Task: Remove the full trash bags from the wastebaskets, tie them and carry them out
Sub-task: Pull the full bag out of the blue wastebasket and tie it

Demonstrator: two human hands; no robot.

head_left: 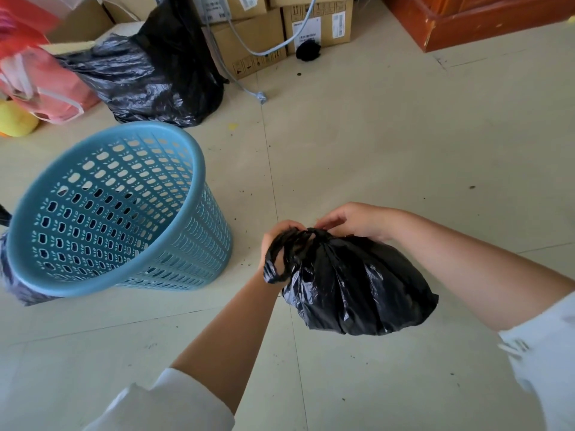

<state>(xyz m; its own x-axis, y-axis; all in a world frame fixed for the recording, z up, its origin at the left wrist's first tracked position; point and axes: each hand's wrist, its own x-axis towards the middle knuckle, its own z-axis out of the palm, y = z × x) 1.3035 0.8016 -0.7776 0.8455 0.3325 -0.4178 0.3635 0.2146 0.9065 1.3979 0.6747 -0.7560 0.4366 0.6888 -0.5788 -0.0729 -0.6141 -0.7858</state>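
A small full black trash bag [357, 284] hangs above the floor between my hands. Its neck is gathered into a knot at the top. My left hand [273, 241] is closed around the bag's twisted handle loops on the left of the knot. My right hand [354, 220] pinches the plastic at the knot from the right. A blue perforated wastebasket [193, 194] stands tilted on the floor to the left, with no bag inside it.
A large black bag [149, 73] lies against cardboard boxes [252, 35] at the back. Pink bags [46, 79] and a yellow object [15, 119] sit far left. A grey cable [245, 88] trails onto the tiled floor. Red-brown wooden furniture [466, 23] stands at the back right.
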